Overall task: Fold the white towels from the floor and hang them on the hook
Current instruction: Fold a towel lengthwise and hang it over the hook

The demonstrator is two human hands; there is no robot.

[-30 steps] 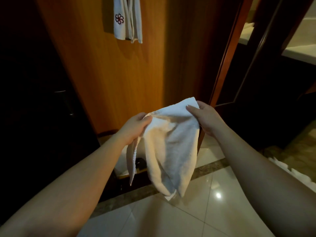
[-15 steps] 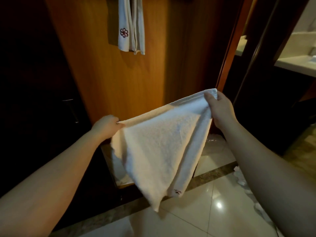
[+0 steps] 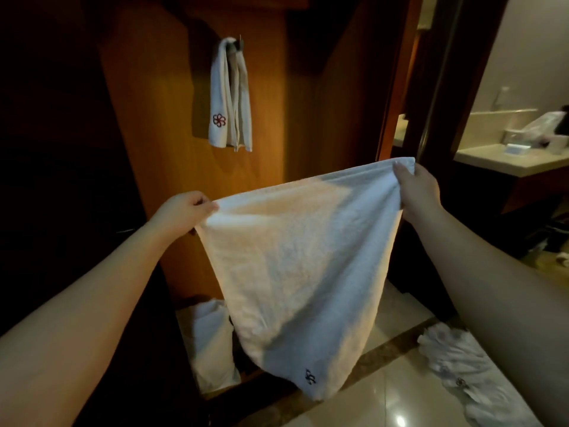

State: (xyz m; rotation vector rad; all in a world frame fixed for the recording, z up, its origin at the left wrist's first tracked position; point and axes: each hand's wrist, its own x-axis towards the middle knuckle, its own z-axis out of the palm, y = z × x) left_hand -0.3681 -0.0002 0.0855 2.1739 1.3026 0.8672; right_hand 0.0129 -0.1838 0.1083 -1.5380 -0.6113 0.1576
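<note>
One folded towel (image 3: 230, 97) already hangs from the hook (image 3: 237, 44) on the far wooden panel. Nearer, the left hand (image 3: 184, 212) and right hand (image 3: 417, 186) each pinch a top corner of a white towel (image 3: 295, 272), holding it spread in the air and not yet folded. More towels (image 3: 462, 362) lie heaped on the tiled floor (image 3: 397, 399) at the near right, so most of the job looks left to do.
</note>
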